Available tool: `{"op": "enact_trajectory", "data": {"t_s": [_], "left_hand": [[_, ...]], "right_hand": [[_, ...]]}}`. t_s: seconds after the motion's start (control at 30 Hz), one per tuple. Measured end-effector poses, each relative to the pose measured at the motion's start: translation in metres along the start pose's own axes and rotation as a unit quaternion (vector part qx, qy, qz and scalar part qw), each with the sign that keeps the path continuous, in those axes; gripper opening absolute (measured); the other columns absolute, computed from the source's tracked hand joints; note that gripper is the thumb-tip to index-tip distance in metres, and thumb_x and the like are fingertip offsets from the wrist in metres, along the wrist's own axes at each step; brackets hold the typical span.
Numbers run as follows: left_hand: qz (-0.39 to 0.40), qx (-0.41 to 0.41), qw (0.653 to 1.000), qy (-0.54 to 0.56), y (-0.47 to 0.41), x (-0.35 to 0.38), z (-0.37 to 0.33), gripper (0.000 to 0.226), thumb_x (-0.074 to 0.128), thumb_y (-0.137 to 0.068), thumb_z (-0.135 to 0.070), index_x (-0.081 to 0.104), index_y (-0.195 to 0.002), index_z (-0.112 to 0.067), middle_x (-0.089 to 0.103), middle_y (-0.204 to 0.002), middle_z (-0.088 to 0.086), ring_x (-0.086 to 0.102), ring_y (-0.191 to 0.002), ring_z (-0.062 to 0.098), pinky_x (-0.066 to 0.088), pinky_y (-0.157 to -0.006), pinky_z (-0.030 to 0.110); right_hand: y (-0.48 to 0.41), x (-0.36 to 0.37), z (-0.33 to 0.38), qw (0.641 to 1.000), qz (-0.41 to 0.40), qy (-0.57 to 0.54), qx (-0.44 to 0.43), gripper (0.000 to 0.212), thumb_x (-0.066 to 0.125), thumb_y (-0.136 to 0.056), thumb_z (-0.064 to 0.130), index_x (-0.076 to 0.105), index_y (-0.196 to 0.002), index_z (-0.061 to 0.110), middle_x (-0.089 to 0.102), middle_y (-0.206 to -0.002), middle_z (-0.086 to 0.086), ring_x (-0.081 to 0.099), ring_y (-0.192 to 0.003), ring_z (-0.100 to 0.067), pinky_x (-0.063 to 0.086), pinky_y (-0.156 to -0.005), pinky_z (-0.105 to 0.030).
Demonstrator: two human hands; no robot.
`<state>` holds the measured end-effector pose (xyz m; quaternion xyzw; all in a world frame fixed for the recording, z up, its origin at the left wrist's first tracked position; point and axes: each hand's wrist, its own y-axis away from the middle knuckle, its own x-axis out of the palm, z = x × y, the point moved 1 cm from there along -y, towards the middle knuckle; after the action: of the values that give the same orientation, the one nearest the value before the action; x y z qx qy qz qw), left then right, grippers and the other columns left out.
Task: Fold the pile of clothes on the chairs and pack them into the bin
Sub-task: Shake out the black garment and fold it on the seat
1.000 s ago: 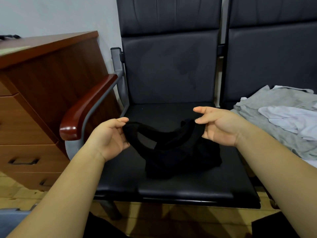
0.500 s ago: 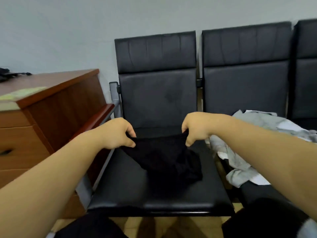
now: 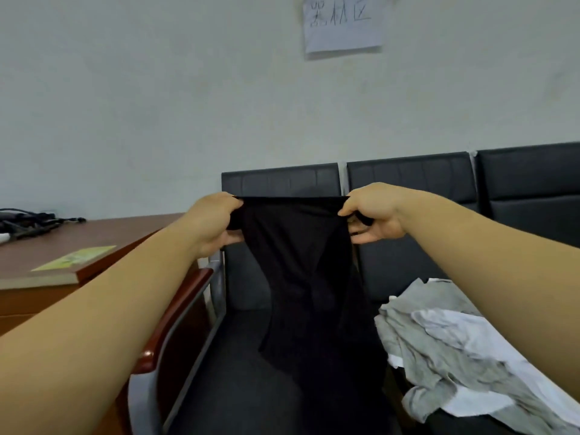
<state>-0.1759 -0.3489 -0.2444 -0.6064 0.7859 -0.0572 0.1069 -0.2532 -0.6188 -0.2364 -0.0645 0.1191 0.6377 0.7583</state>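
A black garment (image 3: 307, 277) hangs in the air in front of the leftmost black chair (image 3: 251, 387), its top edge stretched level. My left hand (image 3: 213, 224) grips the left end of that edge and my right hand (image 3: 373, 215) grips the right end. The cloth's lower part drapes down to just above the seat. A crumpled pile of grey and white clothes (image 3: 464, 346) lies on the chair seat to the right. No bin is in view.
A wooden desk (image 3: 62, 246) stands at the left with a yellow-green sheet (image 3: 75, 259) and black cables (image 3: 28, 221) on it. The chair's wooden armrest (image 3: 175, 312) lies between desk and seat. A paper sign (image 3: 342, 23) hangs on the wall.
Both hands have lifted the black garment off the seat and pulled its top edge taut; it now hangs full length. The view has tilted upward toward the wall.
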Motion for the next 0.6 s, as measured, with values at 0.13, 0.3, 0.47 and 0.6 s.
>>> {"op": "enact_trajectory", "data": {"t_s": [0.13,0.3,0.47,0.6], "left_hand": [[-0.001,-0.029,0.993,0.111,0.006,0.013,-0.023,0.022,0.049,-0.105,-0.005,0.071,-0.102,-0.004,0.076,-0.091,0.01,0.072,-0.083,0.021,0.064,-0.068,0.035],[-0.005,-0.068,0.992,0.105,0.006,0.019,-0.034,0.014,0.063,-0.101,-0.013,0.073,-0.099,-0.003,0.075,-0.089,0.013,0.072,-0.075,0.024,0.065,-0.067,0.036],[0.018,-0.111,0.993,0.036,0.001,0.006,-0.031,0.021,0.068,-0.091,-0.027,0.07,-0.1,-0.008,0.074,-0.086,0.014,0.07,-0.076,0.029,0.061,-0.083,0.043],[0.2,-0.106,0.971,-0.076,0.011,-0.006,-0.034,0.032,0.079,-0.074,-0.034,0.078,-0.096,-0.01,0.075,-0.106,0.013,0.072,-0.092,0.028,0.056,-0.091,0.039]], "right_hand": [[0.007,0.004,0.015,0.992,-0.033,-0.122,0.016,0.017,0.048,-0.101,-0.002,0.06,-0.111,0.003,0.073,-0.103,-0.015,0.076,-0.087,-0.027,0.063,-0.072,-0.048],[0.009,0.012,0.025,0.987,0.009,-0.161,0.0,0.019,0.055,-0.094,0.004,0.068,-0.108,0.001,0.074,-0.107,-0.019,0.076,-0.077,-0.03,0.063,-0.073,-0.043],[0.021,0.006,0.023,0.97,0.131,0.204,-0.034,0.033,0.082,-0.083,0.013,0.074,-0.115,0.015,0.078,-0.112,-0.006,0.075,-0.103,-0.027,0.058,-0.096,-0.046],[0.016,0.008,0.026,0.918,-0.006,0.389,-0.072,0.036,0.086,-0.077,0.029,0.07,-0.108,0.018,0.075,-0.105,-0.001,0.074,-0.095,-0.027,0.062,-0.088,-0.045]]}}
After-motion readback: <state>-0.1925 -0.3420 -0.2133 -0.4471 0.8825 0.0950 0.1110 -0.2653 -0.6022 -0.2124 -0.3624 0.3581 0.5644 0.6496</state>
